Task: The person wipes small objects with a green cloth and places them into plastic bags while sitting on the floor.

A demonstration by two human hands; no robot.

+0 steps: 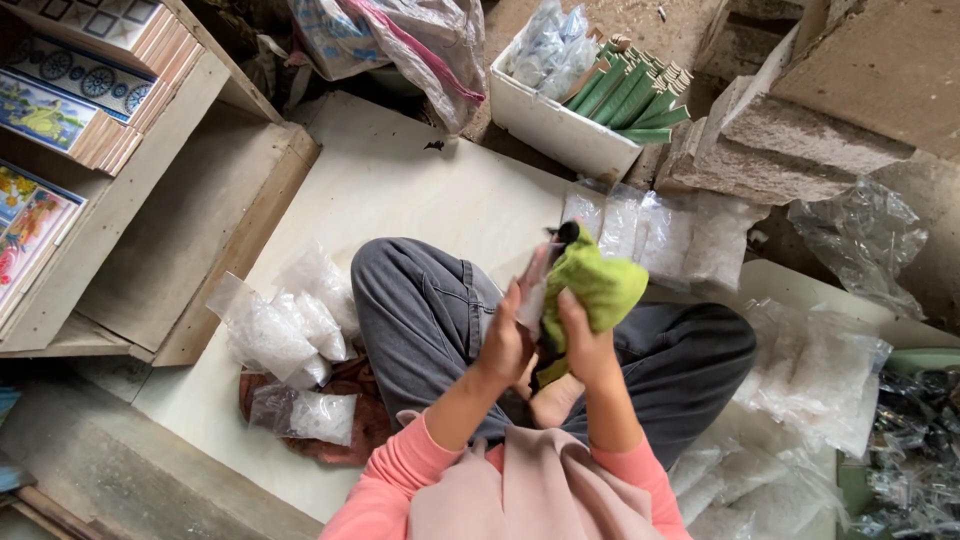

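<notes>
Green cloth [598, 285], soft and crumpled, sits just right of frame centre, bunched over a small dark object [567, 234] whose rounded black tip shows at the cloth's upper left edge; what the object is cannot be told. Right hand [583, 345] is closed around the lower part of the cloth, fingers wrapped into the folds. Left hand [508, 340] is curled against the object's left side, fingers pressing a pale flat part; grip closed on it.

Both hands are held above crossed legs in grey trousers [430, 310], coarse woven fabric. Pink sleeves [395, 475] at bottom centre.

Person sits on a pale smooth board [400, 180]. Left of the knee: a heap of clear plastic bags [285, 335] with white granular contents, crinkled and glossy. Similar flat packets [660, 235] lie in a row upper right of the cloth.

Top centre: white foam box [555, 125] holding green sticks with pale tips. Upper right: rough grey stone blocks [800, 130]. Upper left: wooden shelf [150, 190] with stacked patterned tiles [70, 90].
</notes>
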